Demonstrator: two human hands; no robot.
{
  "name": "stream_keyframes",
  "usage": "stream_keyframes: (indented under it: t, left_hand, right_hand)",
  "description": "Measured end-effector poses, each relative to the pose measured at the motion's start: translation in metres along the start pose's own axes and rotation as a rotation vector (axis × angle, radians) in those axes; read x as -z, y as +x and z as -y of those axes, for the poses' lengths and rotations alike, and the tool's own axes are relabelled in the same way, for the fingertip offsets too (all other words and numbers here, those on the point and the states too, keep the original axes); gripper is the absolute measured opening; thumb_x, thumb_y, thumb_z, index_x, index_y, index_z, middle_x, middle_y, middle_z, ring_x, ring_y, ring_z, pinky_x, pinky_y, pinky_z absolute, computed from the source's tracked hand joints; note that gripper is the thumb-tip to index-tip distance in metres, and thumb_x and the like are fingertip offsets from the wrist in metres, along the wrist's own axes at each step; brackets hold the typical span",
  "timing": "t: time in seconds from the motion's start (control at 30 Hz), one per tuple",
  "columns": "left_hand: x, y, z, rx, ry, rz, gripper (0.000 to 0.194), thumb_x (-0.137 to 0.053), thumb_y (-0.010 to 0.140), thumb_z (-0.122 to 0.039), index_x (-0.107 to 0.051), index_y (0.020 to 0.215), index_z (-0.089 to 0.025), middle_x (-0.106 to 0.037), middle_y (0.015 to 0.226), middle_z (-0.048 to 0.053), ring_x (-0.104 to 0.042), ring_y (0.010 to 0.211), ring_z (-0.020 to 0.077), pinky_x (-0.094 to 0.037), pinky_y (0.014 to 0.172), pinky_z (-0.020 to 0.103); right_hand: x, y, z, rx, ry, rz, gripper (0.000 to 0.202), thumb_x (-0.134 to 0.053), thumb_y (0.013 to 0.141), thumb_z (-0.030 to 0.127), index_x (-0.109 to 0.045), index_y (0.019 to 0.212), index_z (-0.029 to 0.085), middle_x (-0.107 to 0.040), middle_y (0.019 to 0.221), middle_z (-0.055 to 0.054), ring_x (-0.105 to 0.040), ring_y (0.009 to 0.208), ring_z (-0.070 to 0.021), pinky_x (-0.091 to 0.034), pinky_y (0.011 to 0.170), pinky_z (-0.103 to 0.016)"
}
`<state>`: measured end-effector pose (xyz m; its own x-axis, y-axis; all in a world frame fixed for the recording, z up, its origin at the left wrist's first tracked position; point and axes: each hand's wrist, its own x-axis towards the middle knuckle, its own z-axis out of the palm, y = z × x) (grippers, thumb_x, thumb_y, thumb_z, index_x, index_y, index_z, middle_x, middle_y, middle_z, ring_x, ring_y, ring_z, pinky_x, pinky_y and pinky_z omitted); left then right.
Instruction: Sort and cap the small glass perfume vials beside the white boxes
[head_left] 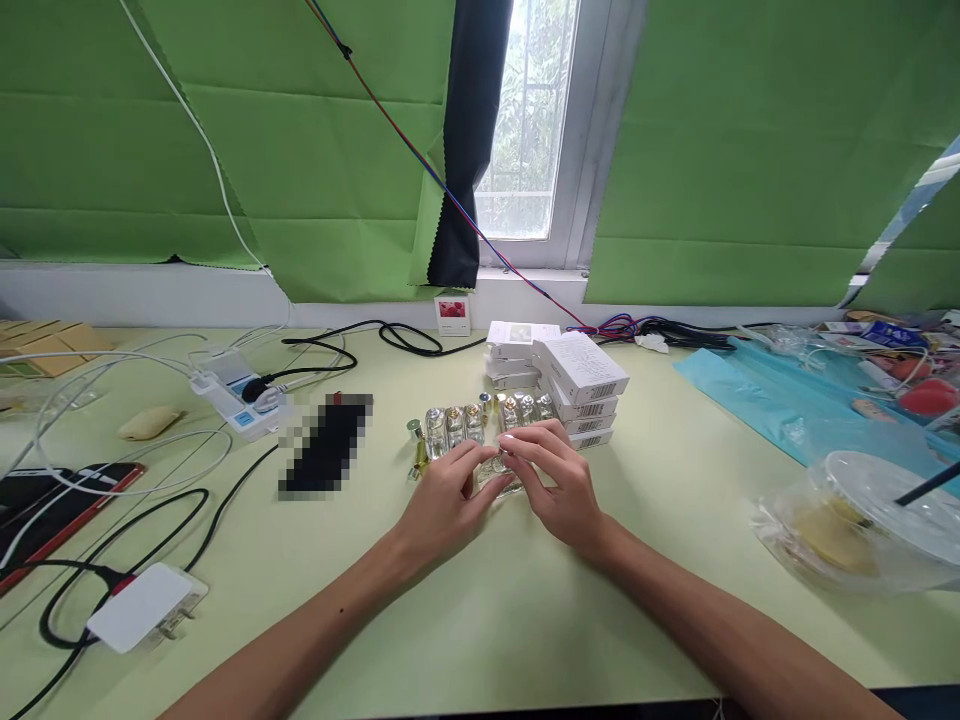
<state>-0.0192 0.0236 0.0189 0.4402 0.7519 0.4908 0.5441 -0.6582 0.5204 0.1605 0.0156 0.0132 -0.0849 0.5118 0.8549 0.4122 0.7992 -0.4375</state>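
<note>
Between my hands is a small clear glass bottle, partly covered by my fingers. My left hand is closed at its left side, with the thumb along the near face. The fingers of my right hand are bent and pinched together by the bottle's top; whatever small part they hold is hidden. Just beyond stand similar glass bottles in two groups, one on the left and one on the right. Gold-coloured spray tops lie left of the bottles, and more small metal pieces sit between the groups.
White boxes are stacked behind my right hand. A pixelated dark object, a power strip, cables and a white charger lie leftward. On the right are a lidded plastic cup and blue plastic sheeting.
</note>
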Motion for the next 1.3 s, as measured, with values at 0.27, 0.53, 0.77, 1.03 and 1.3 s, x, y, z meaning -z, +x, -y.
stream_keyframes:
  t: [0.27,0.53,0.77,1.03,1.3]
  left_hand:
    - [-0.0009,0.0006,-0.0031,0.015,-0.003,-0.023,0.016,-0.061,0.095,-0.034,-0.066,0.098,-0.020,-0.054,0.077,-0.003,-0.042,0.053,0.0074,-0.037,0.054,0.024]
    - [-0.0018,-0.0001,-0.0059,-0.009,0.014,-0.059,0.017,-0.061,0.095,-0.034,-0.066,0.089,-0.018,-0.052,0.071,-0.003,-0.042,0.054,0.0083,-0.033,0.053,0.023]
    - [-0.0017,-0.0003,-0.0060,0.004,0.011,-0.057,0.018,-0.062,0.095,-0.035,-0.066,0.091,-0.018,-0.056,0.073,-0.002,-0.043,0.055,0.0085,-0.034,0.053,0.023]
    - [-0.0017,-0.0001,-0.0055,-0.018,0.022,-0.066,0.018,-0.064,0.094,-0.035,-0.064,0.091,-0.018,-0.058,0.074,-0.003,-0.042,0.053,0.0075,-0.034,0.053,0.024]
    - [-0.0018,0.0002,-0.0052,-0.016,0.018,-0.053,0.016,-0.064,0.094,-0.034,-0.065,0.091,-0.019,-0.057,0.074,-0.003,-0.043,0.054,0.0080,-0.034,0.054,0.024]
  right_hand:
    - [-0.0007,0.0020,0.0048,0.009,-0.062,-0.035,0.025,-0.062,0.094,0.011,-0.073,0.110,0.025,-0.073,0.095,-0.006,-0.061,0.087,-0.0201,-0.057,0.075,-0.037]
    - [-0.0021,0.0021,0.0075,0.011,-0.099,-0.090,0.017,-0.069,0.091,0.014,-0.073,0.104,0.023,-0.071,0.086,-0.006,-0.058,0.080,-0.0189,-0.055,0.070,-0.035]
    - [-0.0018,0.0017,0.0058,-0.004,-0.076,-0.062,0.014,-0.067,0.093,0.016,-0.072,0.104,0.022,-0.071,0.088,-0.007,-0.058,0.086,-0.0205,-0.056,0.073,-0.037]
    - [0.0032,0.0030,0.0015,0.024,0.003,0.040,0.028,-0.055,0.096,0.008,-0.069,0.115,0.023,-0.074,0.110,-0.007,-0.061,0.101,-0.0218,-0.056,0.087,-0.043]
    - [0.0013,0.0031,0.0000,0.032,0.009,0.029,0.030,-0.058,0.095,0.006,-0.070,0.115,0.025,-0.073,0.095,-0.006,-0.059,0.090,-0.0208,-0.055,0.076,-0.037]
